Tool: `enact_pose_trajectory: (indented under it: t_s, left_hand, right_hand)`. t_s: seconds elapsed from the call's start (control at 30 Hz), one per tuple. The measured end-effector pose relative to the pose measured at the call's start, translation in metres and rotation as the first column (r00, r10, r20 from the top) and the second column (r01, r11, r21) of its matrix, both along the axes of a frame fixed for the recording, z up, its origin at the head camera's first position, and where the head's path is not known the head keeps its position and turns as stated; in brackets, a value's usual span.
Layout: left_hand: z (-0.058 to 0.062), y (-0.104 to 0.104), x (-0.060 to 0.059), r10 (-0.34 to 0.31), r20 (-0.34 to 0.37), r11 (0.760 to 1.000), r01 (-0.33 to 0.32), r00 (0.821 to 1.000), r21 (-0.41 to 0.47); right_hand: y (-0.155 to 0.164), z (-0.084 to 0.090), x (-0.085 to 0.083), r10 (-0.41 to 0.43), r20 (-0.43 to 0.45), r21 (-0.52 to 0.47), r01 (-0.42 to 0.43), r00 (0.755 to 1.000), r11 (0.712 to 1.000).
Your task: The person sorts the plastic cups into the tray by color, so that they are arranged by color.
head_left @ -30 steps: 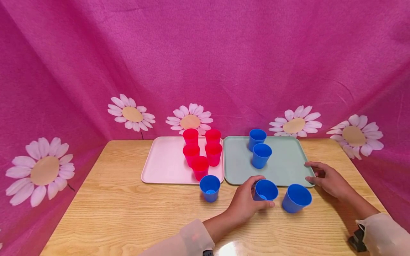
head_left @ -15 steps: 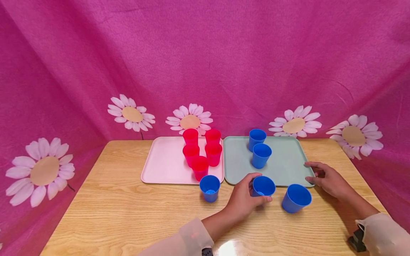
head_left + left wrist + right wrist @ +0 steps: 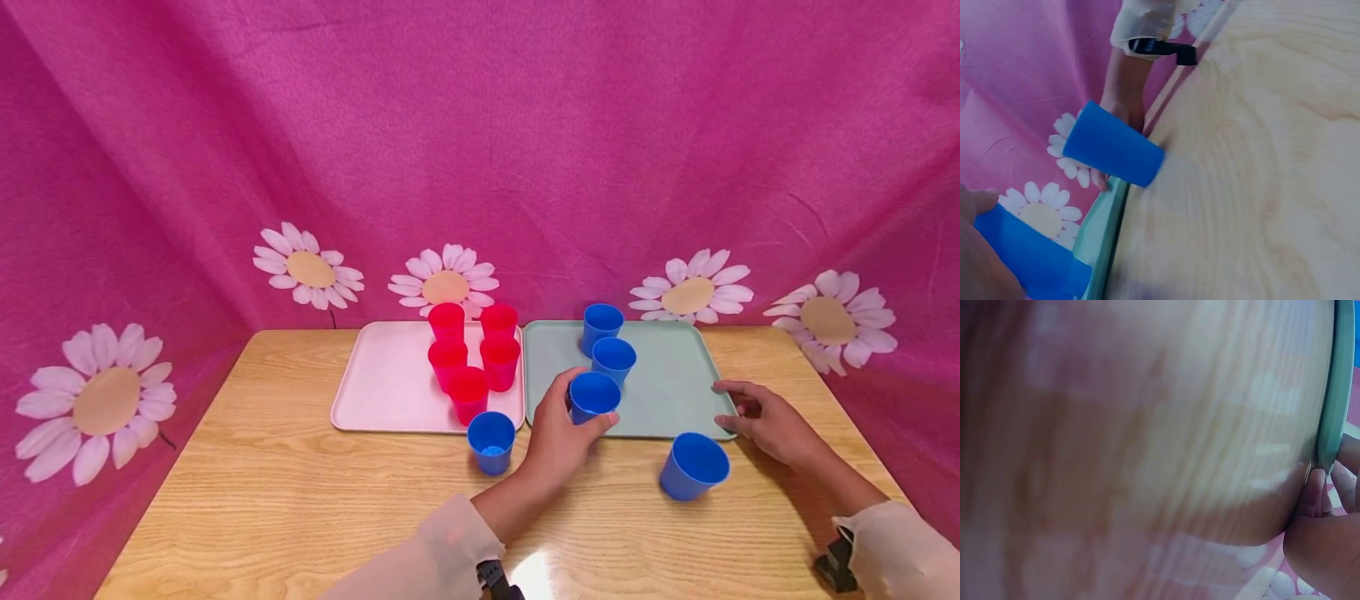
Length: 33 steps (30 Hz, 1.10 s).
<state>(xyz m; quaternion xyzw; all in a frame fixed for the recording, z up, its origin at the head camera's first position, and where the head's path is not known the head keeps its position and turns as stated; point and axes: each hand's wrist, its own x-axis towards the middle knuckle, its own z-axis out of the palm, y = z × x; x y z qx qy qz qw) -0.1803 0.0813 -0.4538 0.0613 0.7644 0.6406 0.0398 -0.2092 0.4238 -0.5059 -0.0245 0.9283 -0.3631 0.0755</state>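
Note:
In the head view, my left hand [image 3: 558, 437] grips a blue cup [image 3: 595, 396] around its side, thumb in front. The cup is upright over the front part of the green tray [image 3: 667, 408]; whether its base touches the tray is hidden. Just behind it on that tray are two blue cups, a nearer one [image 3: 615, 358] and a farther one [image 3: 602, 323]. My right hand [image 3: 772, 425] holds the tray's front right corner with thumb and fingers. Another blue cup [image 3: 693, 468] stands on the table left of that hand, and one more blue cup [image 3: 491, 446] stands left of my left hand.
A pink tray [image 3: 375, 392] lies against the green tray's left side, bearing several red cups [image 3: 468, 398] grouped toward its right. Both trays rest at the back of the wooden table [image 3: 300, 517]. A pink flowered cloth [image 3: 480, 150] hangs behind and at the sides.
My left hand has carried the blue cup from over the table, forward and slightly left, to over the green tray's front. My right hand stays at the tray's corner.

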Motion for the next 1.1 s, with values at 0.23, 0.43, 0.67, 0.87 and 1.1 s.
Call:
enact_pose_trajectory:
  t_s: [0.23,0.43,0.67,0.87,1.1]
  left_hand:
    - [0.004,0.005,-0.015,0.136,-0.026,0.990,-0.134,0.990,0.041]
    - [0.001,0.014,-0.027,0.226,0.019,0.973,-0.226,0.974,0.037]
    - [-0.004,0.027,-0.041,0.296,0.031,0.950,-0.298,0.955,0.099]
    - [-0.006,0.034,-0.054,0.342,0.027,0.929,-0.342,0.939,0.143]
    - [-0.006,0.038,-0.067,0.403,0.013,0.895,-0.397,0.915,0.205]
  right_hand:
    - [-0.001,0.001,0.000,-0.003,0.005,0.008,0.003,1.000,1.000]
    - [0.000,0.000,-0.001,-0.007,0.010,0.009,0.006,1.000,1.000]
    - [-0.001,0.000,0.000,-0.007,0.009,0.005,0.007,1.000,1.000]
    - [-0.001,0.001,0.001,-0.006,0.008,0.007,0.006,1.000,1.000]
    - [0.000,0.000,0.000,-0.001,0.009,-0.007,0.001,1.000,1.000]
